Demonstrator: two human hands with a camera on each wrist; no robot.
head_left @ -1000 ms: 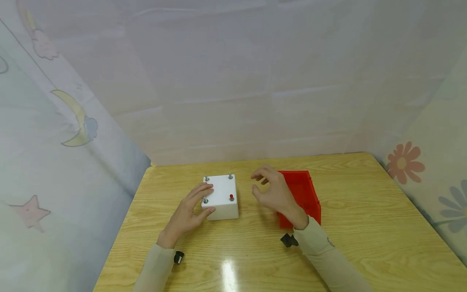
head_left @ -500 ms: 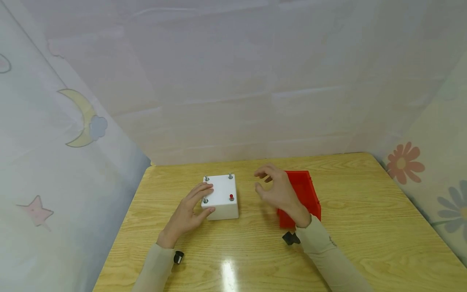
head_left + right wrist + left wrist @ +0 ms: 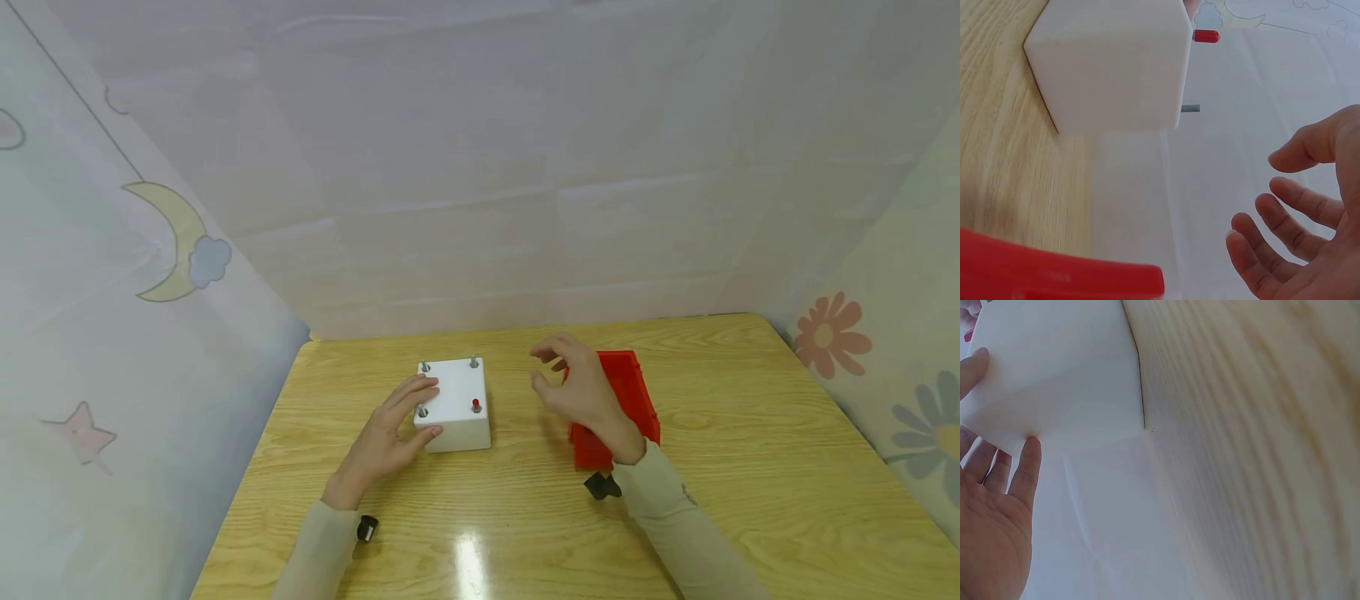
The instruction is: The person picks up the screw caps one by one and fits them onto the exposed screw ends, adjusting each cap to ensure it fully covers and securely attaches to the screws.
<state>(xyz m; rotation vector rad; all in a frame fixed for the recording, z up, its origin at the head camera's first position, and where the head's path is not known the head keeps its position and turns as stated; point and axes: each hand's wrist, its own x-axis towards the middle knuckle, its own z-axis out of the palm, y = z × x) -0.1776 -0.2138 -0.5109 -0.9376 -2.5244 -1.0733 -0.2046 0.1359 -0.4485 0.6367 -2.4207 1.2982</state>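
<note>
A white box stands on the wooden table, with a threaded bolt sticking up near each top corner. The near right bolt carries a small red cap; the others are bare metal. My left hand holds the box from its left side, fingers over the top edge and thumb at the near corner. In the left wrist view, fingertips touch the white box. My right hand hovers with nothing in it, fingers loosely bent, partly in front of a red bin. In the right wrist view its thumb and fingertips are apart.
The red bin's rim shows close up in the right wrist view; its inside is partly hidden by my right hand. Pale cloth with moon and flower prints hangs behind and beside the wooden table. Each wrist wears a small black device.
My right hand has drifted a little to the right, away from the box and further over the red bin. The left hand and the box have stayed put.
</note>
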